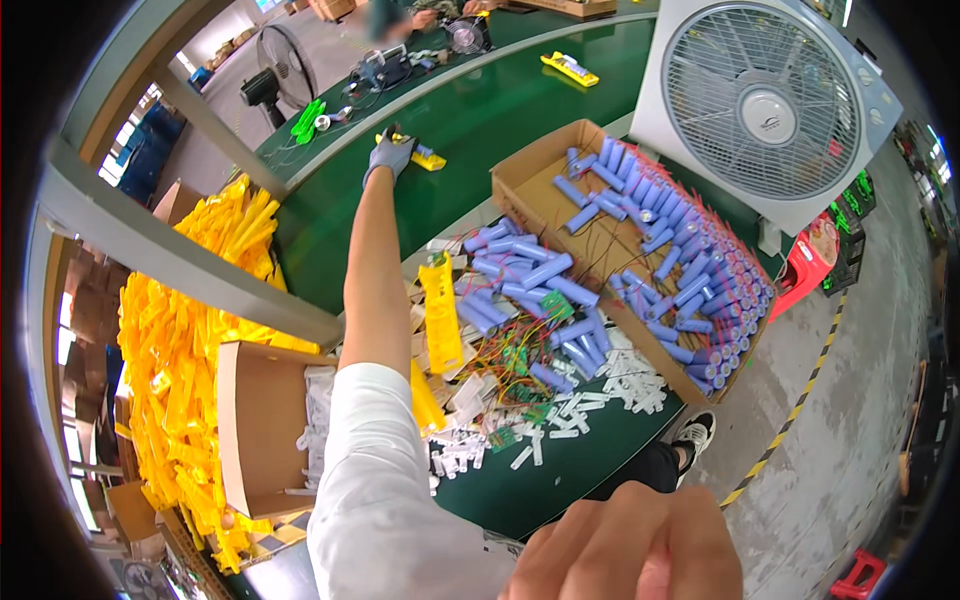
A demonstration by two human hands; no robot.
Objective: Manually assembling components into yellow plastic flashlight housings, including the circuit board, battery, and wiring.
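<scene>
My left hand [391, 156], in a grey glove, reaches far over the green conveyor belt. Its fingers close on a yellow plastic casing [430, 160] lying there. Close to the camera at the bottom is my right hand [630, 550], bare, with its fingers curled in; anything inside them is hidden. Between the arms lies a heap of purple cylindrical battery cells [520, 265], green circuit boards with thin wires [515, 355] and small white pieces [575, 410]. One more yellow casing [441, 315] rests on the heap beside my left forearm.
An open cardboard box [540, 150] of wired purple cells stands right of the heap, below a large white fan [765, 110]. Yellow casings [190, 350] pile up at left, behind a metal post [180, 270] and a cardboard box [260, 430]. Across the belt [480, 130] a person sits.
</scene>
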